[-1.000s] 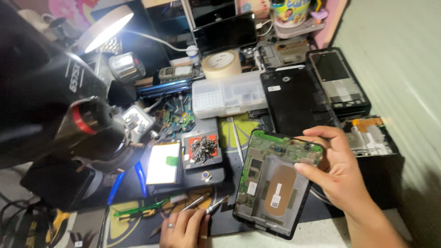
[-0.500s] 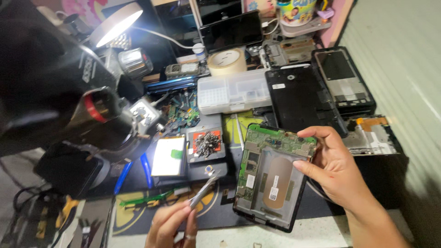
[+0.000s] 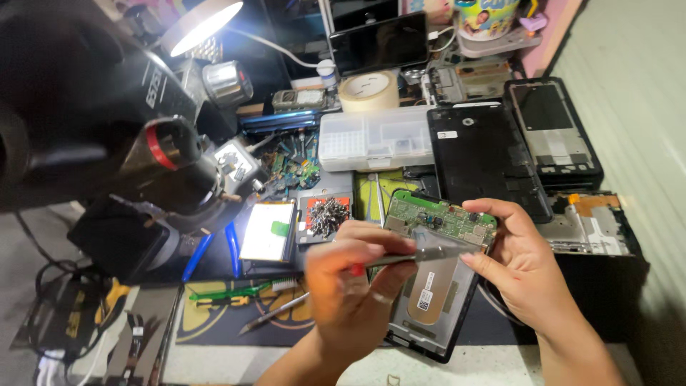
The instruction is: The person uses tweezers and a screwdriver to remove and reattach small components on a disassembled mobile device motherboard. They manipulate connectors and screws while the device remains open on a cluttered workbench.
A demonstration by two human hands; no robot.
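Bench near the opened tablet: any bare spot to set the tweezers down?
Bare pale strip of bench along the near edge, below the dark mat. Behind the tablet it is crowded: screw tray, clear organizer box, black back cover.

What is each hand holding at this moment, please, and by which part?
The left hand pinches metal tweezers near their back end. The right hand grips the opened tablet by its upper right edge.

The tweezers (image 3: 421,255) look like smooth grey metal, above the shiny green board (image 3: 439,218); left of that board, a heap of shiny little metal screws (image 3: 327,216)
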